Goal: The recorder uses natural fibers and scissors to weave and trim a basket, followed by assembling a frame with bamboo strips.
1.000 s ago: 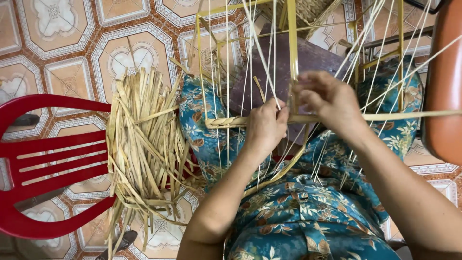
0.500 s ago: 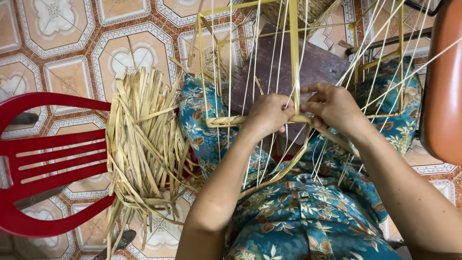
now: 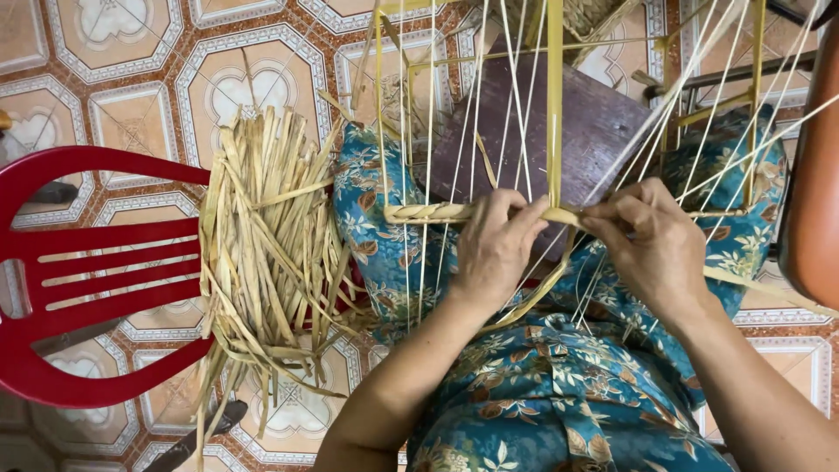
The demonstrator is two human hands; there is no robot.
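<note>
Straw-coloured plaited strand (image 3: 437,212) runs horizontally across the middle of the scene, woven through thin pale upright cords (image 3: 434,131) strung on a yellow frame (image 3: 554,105). Left hand (image 3: 495,249) lies over the strand, its fingers curled and pressed together on the braid just left of the frame's central yellow upright. Right hand (image 3: 654,245) sits just beside it on the right, fingertips pinching the unplaited end of the same strand; the two hands are near each other, with the central upright between them. A loose flat fibre (image 3: 537,293) trails from the hands toward the near side, across the lap. Both forearms reach from the near edge over a blue floral garment (image 3: 542,393), which covers the knees under the frame. Behind the cords, on the far side, rests a dark purple-brown board (image 3: 603,131). To the left of the lap, a bundle of dry flat straw strips (image 3: 262,253) lies partly on the seat edge of a red plastic chair (image 3: 79,262), its ends hanging toward the patterned tile floor (image 3: 131,61). An orange-brown curved surface (image 3: 813,192) fills the right edge; what it is cannot be told.
</note>
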